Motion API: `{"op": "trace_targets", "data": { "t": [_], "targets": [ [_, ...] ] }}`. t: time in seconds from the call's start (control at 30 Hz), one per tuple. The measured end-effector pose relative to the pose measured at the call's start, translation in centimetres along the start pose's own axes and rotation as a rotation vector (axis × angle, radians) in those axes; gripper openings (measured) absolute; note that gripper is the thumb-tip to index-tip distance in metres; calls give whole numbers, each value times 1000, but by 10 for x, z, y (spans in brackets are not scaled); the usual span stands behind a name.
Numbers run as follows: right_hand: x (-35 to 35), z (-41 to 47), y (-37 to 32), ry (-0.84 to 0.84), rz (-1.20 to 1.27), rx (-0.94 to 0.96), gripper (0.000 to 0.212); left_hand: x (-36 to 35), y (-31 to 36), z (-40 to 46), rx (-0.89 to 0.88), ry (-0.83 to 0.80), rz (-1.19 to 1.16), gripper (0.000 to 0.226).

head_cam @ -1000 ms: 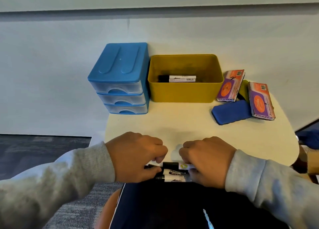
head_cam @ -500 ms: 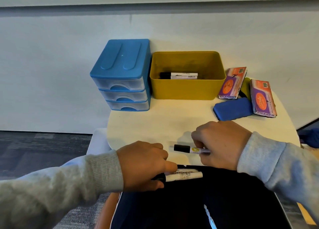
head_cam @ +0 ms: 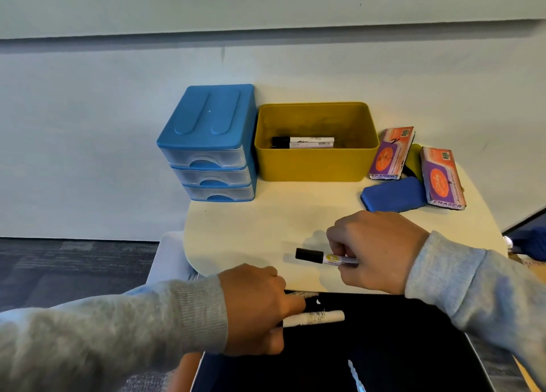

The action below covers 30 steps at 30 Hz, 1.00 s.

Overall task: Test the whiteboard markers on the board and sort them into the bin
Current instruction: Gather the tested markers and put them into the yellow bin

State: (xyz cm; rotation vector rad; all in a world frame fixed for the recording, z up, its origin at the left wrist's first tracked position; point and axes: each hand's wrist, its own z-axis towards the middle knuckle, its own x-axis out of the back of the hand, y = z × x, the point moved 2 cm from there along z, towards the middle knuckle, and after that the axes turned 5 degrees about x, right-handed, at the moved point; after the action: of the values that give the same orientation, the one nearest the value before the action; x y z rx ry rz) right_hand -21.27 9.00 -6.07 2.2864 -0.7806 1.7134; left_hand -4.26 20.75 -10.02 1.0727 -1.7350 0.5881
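Note:
My right hand (head_cam: 375, 249) pinches a black-capped whiteboard marker (head_cam: 322, 258) just above the cream table (head_cam: 266, 229), its cap pointing left. My left hand (head_cam: 254, 309) grips white markers (head_cam: 316, 317) over my dark lap, below the table's front edge; how many it holds is hidden by the fingers. A yellow bin (head_cam: 316, 164) stands at the back of the table with one black-capped marker (head_cam: 304, 142) lying inside. The whiteboard (head_cam: 266, 4) runs along the wall above.
A blue three-drawer organizer (head_cam: 209, 146) stands left of the bin. Two boxed erasers (head_cam: 390, 155) (head_cam: 443, 178) and a blue eraser (head_cam: 393, 198) lie at the table's right. Grey carpet (head_cam: 59, 267) lies to the left.
My right hand has lifted one marker away from the bundle and moved up and right over the table. My left hand stays at my lap with the remaining markers.

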Motion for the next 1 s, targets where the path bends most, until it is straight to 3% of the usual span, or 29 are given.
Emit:
{"op": "trace_targets", "data": {
  "t": [0.37, 0.6, 0.77, 0.9, 1.0],
  "targets": [
    [59, 4, 26, 304, 123, -17, 12, 75, -41, -13, -117, 82, -69, 12],
    [134, 34, 73, 515, 175, -4, 8, 147, -77, -8, -107, 419, 79, 14],
    [150, 97, 111, 368, 57, -55, 10, 181, -111, 17, 11, 449, 88, 22],
    [136, 140, 122, 164, 64, -45, 11, 193, -137, 41, 141, 330, 145, 22],
    [133, 153, 130, 168, 104, -64, 22, 198, -151, 56, 192, 236, 154, 20]
  ]
}}
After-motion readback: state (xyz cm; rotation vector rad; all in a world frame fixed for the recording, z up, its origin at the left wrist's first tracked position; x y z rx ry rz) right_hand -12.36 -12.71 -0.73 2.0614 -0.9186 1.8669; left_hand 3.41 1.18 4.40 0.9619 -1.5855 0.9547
